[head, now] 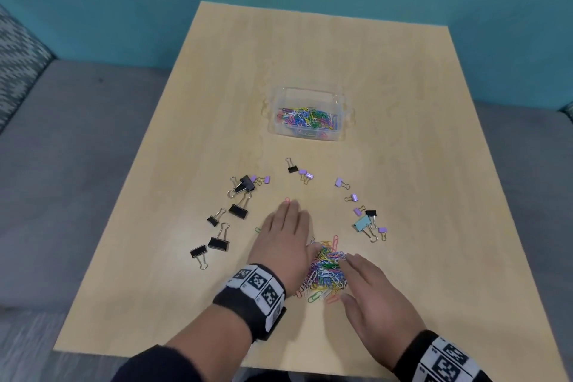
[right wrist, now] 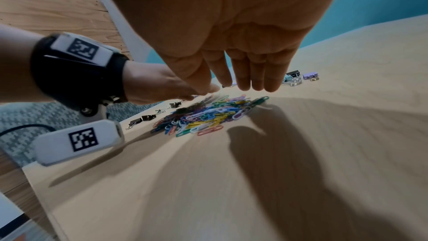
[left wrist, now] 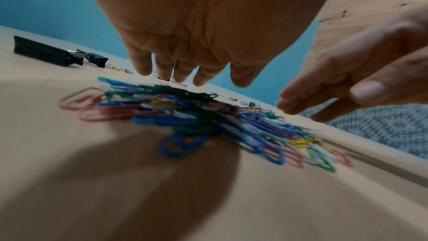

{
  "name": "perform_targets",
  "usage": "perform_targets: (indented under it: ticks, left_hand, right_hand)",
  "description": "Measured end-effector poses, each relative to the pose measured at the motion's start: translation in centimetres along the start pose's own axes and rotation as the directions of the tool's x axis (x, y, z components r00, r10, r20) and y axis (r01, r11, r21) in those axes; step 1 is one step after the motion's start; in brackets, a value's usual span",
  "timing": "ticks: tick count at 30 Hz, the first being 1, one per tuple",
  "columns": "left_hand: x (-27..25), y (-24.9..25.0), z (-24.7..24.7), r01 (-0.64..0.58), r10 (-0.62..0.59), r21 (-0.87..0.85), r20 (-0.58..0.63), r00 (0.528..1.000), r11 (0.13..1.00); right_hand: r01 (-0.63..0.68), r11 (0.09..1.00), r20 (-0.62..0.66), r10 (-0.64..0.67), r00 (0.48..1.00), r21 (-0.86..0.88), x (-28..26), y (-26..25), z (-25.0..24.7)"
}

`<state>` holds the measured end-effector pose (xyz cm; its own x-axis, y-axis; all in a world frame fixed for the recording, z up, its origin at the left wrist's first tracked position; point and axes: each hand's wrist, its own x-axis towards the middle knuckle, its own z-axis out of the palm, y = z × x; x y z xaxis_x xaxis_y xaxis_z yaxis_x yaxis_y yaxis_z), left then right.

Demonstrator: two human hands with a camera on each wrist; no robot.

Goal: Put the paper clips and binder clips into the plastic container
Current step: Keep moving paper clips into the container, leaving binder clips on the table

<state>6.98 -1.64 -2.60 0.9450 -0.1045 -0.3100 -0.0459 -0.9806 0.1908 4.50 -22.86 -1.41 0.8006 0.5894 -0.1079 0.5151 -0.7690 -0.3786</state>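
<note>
A heap of coloured paper clips (head: 327,270) (left wrist: 208,116) (right wrist: 208,114) lies near the table's front edge. My left hand (head: 286,239) (left wrist: 192,72) hovers flat just left of the heap, fingers straight, holding nothing. My right hand (head: 369,291) (right wrist: 243,81) hovers flat on the heap's right side, fingers straight and empty. The clear plastic container (head: 308,113) stands further back at the middle, with several paper clips inside. Black binder clips (head: 238,211) lie scattered to the left; purple, black and one pale blue binder clips (head: 364,222) to the right.
The wooden table (head: 403,102) stands against a teal wall. A grey upholstered seat (head: 77,133) runs along its left and right sides. Two purple clips and a black one (head: 299,170) lie between the container and my hands.
</note>
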Motion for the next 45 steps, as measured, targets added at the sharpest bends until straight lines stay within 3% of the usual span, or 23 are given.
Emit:
perform_targets:
  ticks: [3,6,8,10,11,13,20,33,40,45]
  left_hand:
    - [0.1,-0.7,0.2,-0.106,0.106,0.013,0.019,0.994,0.994]
    - [-1.9,-1.6,0.4,-0.229,0.227,-0.036,-0.056,0.972,0.973]
    - [-3.6,-2.6,0.6,-0.107,0.093,-0.102,-0.135,0.986,0.989]
    - [-4.9,-3.2,0.7,0.039,-0.058,-0.161,-0.111,0.992,0.986]
    - [-5.2,-3.3,0.9,0.057,-0.072,-0.161,-0.088,0.993,0.985]
    - [-5.3,-2.7,1.3,0.032,-0.039,-0.134,-0.054,0.998,0.99]
    - [-3.2,-0.5,1.8,-0.019,0.002,-0.154,-0.111,0.994,0.988]
    - [-2.0,-0.7,0.5,-0.036,0.004,-0.175,-0.181,0.984,0.984]
    - [-2.3,-0.7,0.0,0.046,-0.087,-0.291,-0.129,0.988,0.956]
    - [-1.2,-1.0,-2.0,0.095,-0.161,-0.469,-0.103,0.982,0.878]
  right_hand:
    - [-0.016,1.0,0.009,0.016,1.0,-0.003,-0.1,0.1,-0.2]
    - [-0.055,0.998,0.03,0.055,0.998,0.006,-0.2,0.3,-0.6]
    - [-0.099,0.995,0.074,0.098,0.992,0.005,-0.1,0.3,-0.7]
    - [-0.155,0.988,0.137,0.157,0.978,-0.019,0.4,0.1,-0.8]
    - [-0.188,0.982,0.189,0.188,0.964,-0.02,0.8,-0.2,-0.8]
    - [-0.223,0.974,0.247,0.225,0.943,-0.038,2.1,-1.1,-0.7]
    - [-0.131,0.988,0.192,0.144,0.971,-0.078,6.6,-3.1,0.5]
    - [-0.1,0.992,0.224,0.116,0.968,-0.079,7.7,-2.7,-0.5]
    - [-0.138,0.99,0.26,0.139,0.955,-0.021,7.9,-2.8,-1.4]
    - [-0.262,0.956,0.317,0.21,0.925,0.132,9.5,-1.8,-2.9]
